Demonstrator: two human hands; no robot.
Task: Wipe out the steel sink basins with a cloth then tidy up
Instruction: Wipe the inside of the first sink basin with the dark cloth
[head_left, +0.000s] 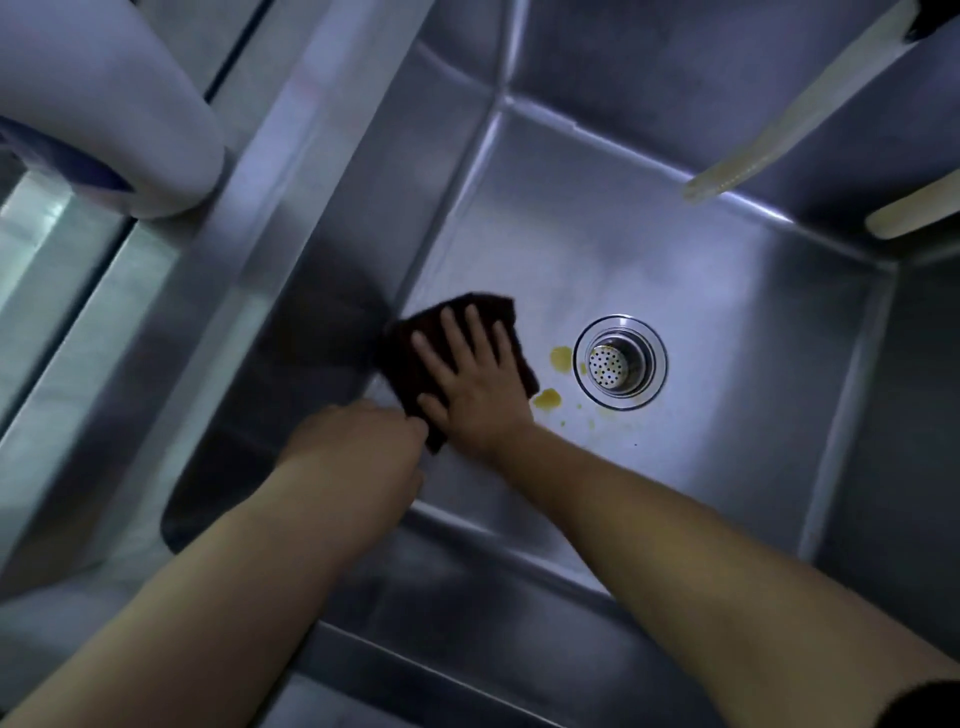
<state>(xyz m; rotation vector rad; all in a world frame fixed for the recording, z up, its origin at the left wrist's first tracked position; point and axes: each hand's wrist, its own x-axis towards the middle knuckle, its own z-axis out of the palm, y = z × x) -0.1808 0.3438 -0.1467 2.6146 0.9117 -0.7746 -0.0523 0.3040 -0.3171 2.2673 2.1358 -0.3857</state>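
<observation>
Your flat, spread right hand (475, 382) presses the dark maroon cloth (457, 317) on the steel sink basin (727, 338) floor; yellow stains (560, 356) lie at three o'clock beside the round perforated drain strainer (619, 362); your left hand (363, 441) pinches the cloth's edge.

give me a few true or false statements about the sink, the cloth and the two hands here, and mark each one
1. The right hand lies flat, fingers spread, on the dark cloth. True.
2. The cloth covers the drain strainer. False: the strainer is bare, to the right of the cloth.
3. Yellow stains sit on the basin floor between the cloth and the drain. True.
4. The left hand rests up on the sink rim. False: it is down in the basin, at the cloth's near corner.
5. The basin is full of water. False: its floor shows, with no standing water visible.
</observation>
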